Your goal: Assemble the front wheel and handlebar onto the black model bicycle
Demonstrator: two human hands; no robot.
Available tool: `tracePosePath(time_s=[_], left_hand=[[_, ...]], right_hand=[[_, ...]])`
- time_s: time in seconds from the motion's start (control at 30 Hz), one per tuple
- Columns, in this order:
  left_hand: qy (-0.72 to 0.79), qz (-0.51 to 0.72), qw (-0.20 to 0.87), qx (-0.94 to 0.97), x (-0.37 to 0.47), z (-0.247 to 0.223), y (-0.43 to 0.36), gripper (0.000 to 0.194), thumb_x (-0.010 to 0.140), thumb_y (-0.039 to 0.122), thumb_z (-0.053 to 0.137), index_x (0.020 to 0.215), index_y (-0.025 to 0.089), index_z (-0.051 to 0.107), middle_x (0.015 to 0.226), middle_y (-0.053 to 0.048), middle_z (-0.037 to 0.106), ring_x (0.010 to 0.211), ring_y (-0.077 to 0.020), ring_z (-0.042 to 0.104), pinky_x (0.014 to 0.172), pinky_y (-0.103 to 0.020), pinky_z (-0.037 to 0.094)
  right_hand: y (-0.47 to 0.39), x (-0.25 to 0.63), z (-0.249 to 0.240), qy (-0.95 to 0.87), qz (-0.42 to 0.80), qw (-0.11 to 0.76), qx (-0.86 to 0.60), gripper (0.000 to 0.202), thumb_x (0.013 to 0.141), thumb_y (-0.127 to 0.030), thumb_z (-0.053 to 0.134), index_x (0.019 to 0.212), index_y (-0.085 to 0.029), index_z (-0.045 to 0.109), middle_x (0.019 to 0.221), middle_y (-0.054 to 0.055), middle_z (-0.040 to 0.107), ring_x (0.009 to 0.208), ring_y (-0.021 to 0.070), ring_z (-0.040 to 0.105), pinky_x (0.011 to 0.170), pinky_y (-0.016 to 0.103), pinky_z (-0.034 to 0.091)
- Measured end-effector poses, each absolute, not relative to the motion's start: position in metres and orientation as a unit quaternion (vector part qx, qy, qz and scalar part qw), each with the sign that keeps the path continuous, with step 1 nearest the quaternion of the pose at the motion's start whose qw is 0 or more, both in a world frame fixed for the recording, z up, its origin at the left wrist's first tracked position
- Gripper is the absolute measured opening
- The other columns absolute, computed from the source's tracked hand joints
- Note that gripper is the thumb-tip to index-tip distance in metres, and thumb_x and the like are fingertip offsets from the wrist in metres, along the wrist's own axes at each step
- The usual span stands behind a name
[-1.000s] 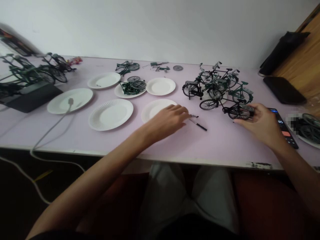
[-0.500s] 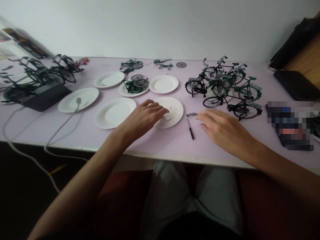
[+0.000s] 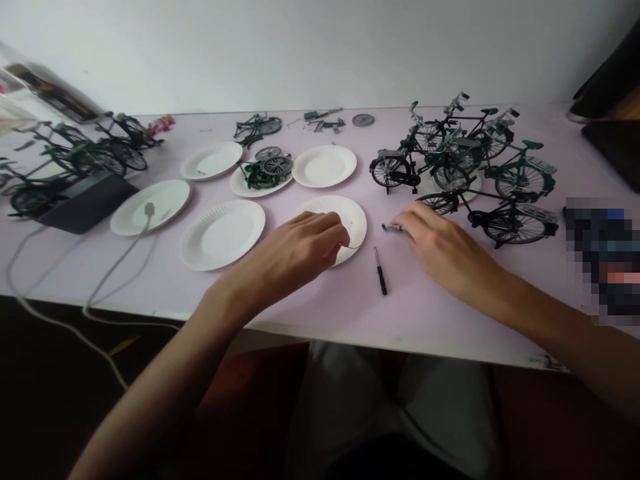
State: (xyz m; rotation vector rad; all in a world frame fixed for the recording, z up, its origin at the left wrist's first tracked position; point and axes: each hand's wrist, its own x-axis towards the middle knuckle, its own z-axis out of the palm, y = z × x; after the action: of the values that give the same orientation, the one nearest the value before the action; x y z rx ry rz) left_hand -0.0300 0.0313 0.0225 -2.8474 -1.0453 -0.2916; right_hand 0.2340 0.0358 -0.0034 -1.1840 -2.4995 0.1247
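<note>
My left hand (image 3: 320, 240) is closed in a pinch above a white paper plate (image 3: 356, 217). A thin, dark, wire-like piece (image 3: 355, 247) sticks out from its fingertips. Over to the right, the fingers of my right hand (image 3: 435, 237) are closed on one end of a small silver bicycle part (image 3: 390, 228), low over the table. Between the hands lies a small screwdriver (image 3: 381, 275) with a black handle, untouched. Model bicycles (image 3: 520, 217) in black and green stand just beyond my right hand. My fingers hide part of both small pieces.
More paper plates (image 3: 223, 233) lie to the left, one bearing green bicycle parts (image 3: 270, 168). Loose parts (image 3: 323, 120) and a wheel (image 3: 363, 120) rest near the wall. Further model bicycles (image 3: 95, 150) stand behind a dark box (image 3: 90, 203) at left. A white cable (image 3: 117, 270) crosses the table edge.
My left hand has closed, and a thin piece now shows at its fingertips. My right hand has come onto the silver bicycle part. The view has shifted slightly.
</note>
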Motion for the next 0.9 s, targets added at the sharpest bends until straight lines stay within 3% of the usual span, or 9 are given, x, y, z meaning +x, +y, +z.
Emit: tracePosePath(time_s=[0.13,0.3,0.53,0.9], left_hand=[[-0.343,-0.117,0.062,-0.93,-0.021,0.02,0.029,0.019,0.098,0.006,0.044,0.091,0.014,0.06,0.089,-0.007,0.066,0.08,-0.0183,0.06,0.075,-0.033,0.048],[-0.343,-0.158,0.037,-0.925,-0.017,0.02,0.023,0.013,0.102,0.018,0.05,0.094,0.016,0.06,0.094,-0.006,0.069,0.087,-0.0189,0.065,0.081,-0.034,0.049],[-0.39,-0.16,0.007,-0.907,-0.013,0.01,0.019,0.015,0.1,0.018,0.051,0.093,0.018,0.064,0.088,-0.004,0.072,0.085,-0.0188,0.068,0.087,-0.039,0.049],[-0.411,-0.244,-0.114,-0.871,-0.01,0.006,0.013,0.006,0.099,0.017,0.057,0.097,0.019,0.063,0.092,-0.002,0.071,0.086,-0.0154,0.064,0.088,-0.035,0.047]], right_hand=[[0.033,0.241,-0.002,-0.874,0.114,0.222,-0.416,0.026,0.095,-0.005,0.05,0.114,-0.016,0.065,0.112,0.01,0.065,0.085,0.0187,0.065,0.077,0.033,0.052],[0.032,0.246,0.004,-0.881,0.141,0.192,-0.409,0.011,0.095,-0.014,0.06,0.096,-0.017,0.07,0.096,0.006,0.07,0.078,0.0171,0.064,0.071,0.031,0.049],[0.032,0.254,0.012,-0.919,0.103,0.138,-0.354,0.015,0.096,-0.02,0.061,0.1,-0.019,0.075,0.094,0.006,0.074,0.086,0.0211,0.067,0.076,0.033,0.049],[0.024,0.256,0.003,-0.912,0.124,0.16,-0.356,0.016,0.096,-0.015,0.057,0.093,-0.02,0.071,0.096,0.007,0.073,0.087,0.0222,0.068,0.076,0.034,0.052]])
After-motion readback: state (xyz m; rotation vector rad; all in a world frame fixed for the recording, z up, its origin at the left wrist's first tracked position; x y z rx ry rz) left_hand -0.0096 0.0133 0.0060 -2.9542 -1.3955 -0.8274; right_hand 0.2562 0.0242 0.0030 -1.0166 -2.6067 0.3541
